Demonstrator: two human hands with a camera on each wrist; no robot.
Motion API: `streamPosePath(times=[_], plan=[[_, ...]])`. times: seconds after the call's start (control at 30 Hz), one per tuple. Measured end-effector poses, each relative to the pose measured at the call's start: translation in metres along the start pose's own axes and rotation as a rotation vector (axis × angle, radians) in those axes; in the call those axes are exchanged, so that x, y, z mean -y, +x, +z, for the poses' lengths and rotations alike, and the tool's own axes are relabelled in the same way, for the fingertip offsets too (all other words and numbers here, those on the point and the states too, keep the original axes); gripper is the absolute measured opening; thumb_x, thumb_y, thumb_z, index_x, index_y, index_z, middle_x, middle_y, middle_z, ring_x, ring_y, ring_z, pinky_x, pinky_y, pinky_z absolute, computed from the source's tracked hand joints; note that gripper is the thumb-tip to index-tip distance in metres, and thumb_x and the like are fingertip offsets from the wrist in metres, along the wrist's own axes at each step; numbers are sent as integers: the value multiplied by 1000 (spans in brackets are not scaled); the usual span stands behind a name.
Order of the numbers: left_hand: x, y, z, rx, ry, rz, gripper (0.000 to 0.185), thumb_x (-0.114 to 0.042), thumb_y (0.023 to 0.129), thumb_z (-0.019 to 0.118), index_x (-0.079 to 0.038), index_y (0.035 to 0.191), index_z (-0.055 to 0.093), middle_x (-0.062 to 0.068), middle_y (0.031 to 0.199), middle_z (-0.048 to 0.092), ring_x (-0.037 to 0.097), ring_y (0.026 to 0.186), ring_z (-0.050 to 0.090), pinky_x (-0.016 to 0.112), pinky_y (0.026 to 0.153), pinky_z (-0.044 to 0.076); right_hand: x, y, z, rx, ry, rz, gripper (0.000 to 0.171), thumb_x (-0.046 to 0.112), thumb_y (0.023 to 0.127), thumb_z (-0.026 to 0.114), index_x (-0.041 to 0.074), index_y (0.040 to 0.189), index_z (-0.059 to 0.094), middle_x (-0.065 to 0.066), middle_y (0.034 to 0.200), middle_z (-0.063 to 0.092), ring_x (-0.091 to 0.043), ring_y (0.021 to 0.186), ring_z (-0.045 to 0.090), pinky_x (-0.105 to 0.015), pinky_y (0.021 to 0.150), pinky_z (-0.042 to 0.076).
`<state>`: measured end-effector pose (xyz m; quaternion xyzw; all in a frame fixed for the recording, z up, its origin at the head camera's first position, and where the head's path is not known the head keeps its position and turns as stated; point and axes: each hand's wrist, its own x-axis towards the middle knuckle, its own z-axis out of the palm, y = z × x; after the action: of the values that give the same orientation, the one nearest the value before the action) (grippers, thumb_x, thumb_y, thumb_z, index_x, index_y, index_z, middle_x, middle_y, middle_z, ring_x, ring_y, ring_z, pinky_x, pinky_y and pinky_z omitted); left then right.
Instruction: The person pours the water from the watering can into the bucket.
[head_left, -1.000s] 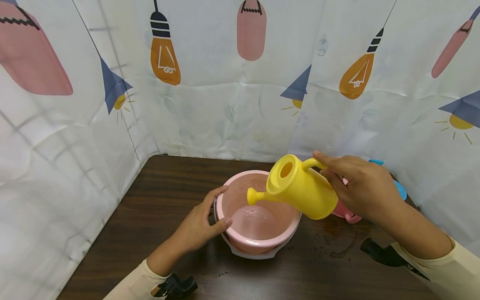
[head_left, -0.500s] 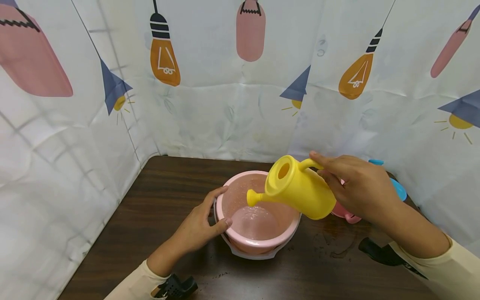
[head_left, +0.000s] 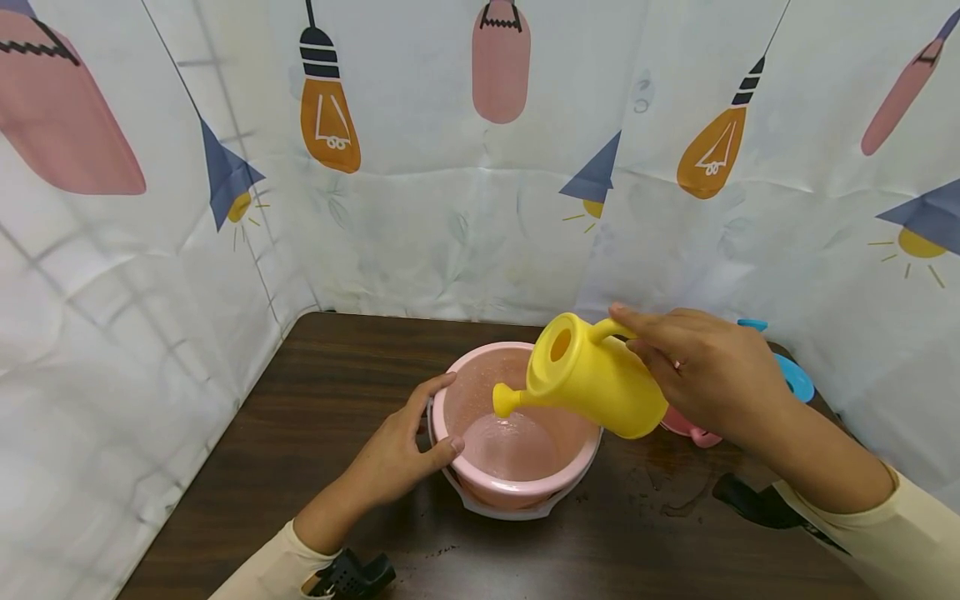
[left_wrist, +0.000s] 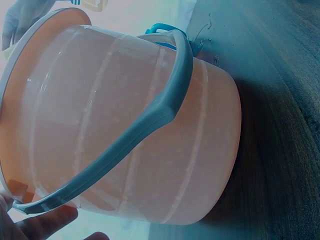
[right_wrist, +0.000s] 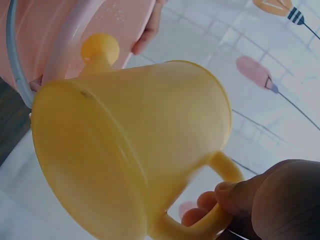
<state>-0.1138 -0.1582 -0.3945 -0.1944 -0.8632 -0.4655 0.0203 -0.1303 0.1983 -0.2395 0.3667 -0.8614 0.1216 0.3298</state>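
A pink bucket stands on the dark wooden table, its grey carrying handle hanging down against the outer wall. My left hand holds the bucket's left rim, thumb and index finger spread along it. In my right hand is a yellow watering can, gripped by its loop handle. The can leans left, its rose over the bucket's opening. Inside the bucket the bottom glistens with rippled water, and droplets dot the inner wall.
Behind my right hand, a pink item and a blue item are partly hidden. Wet marks lie on the table right of the bucket. A printed white curtain closes off the back and left.
My right hand and the watering can have drifted slightly left, with the can tipping a little further. The left hand and the bucket have stayed in place.
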Motion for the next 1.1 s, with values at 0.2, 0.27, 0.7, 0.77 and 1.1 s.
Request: streamPosePath(times=[0.2, 0.27, 0.7, 0.77, 1.1], plan=[[0, 0, 0, 1, 1, 0, 73, -43, 92, 70, -35, 155, 34, 12, 150, 48, 25, 118, 63, 47, 95, 51, 3, 3, 0, 10, -2, 0, 53, 3, 79, 83, 14, 130, 73, -7, 100, 77, -25, 80, 70, -43, 51, 51], [0, 0, 0, 2, 1, 1, 73, -43, 92, 70, -34, 155, 34, 12, 150, 48, 25, 119, 63, 47, 96, 51, 4, 3, 0, 14, -1, 0, 53, 4, 79, 83, 15, 130, 73, -6, 100, 77, -24, 80, 69, -43, 51, 51], [0, 0, 0, 0, 3, -3, 73, -43, 92, 70, -34, 155, 34, 13, 150, 49, 25, 119, 63, 48, 95, 51, 10, 13, 1, 46, 4, -5, 46, 9, 82, 83, 20, 127, 75, 0, 99, 77, -18, 78, 68, -37, 46, 44], [0, 0, 0, 1, 3, -4, 74, -44, 92, 70, -34, 156, 34, 13, 150, 48, 25, 119, 63, 48, 95, 51, 12, 15, 1, 57, 6, -5, 46, 11, 83, 83, 21, 127, 75, 1, 99, 77, -17, 79, 68, -35, 45, 43], [1, -1, -1, 2, -10, -7, 73, -45, 92, 69, -36, 155, 34, 13, 149, 49, 25, 120, 62, 51, 96, 50, 17, 23, 1, 154, -7, 24, 42, 10, 90, 76, 25, 129, 74, 4, 114, 76, -22, 94, 71, -36, 46, 45]])
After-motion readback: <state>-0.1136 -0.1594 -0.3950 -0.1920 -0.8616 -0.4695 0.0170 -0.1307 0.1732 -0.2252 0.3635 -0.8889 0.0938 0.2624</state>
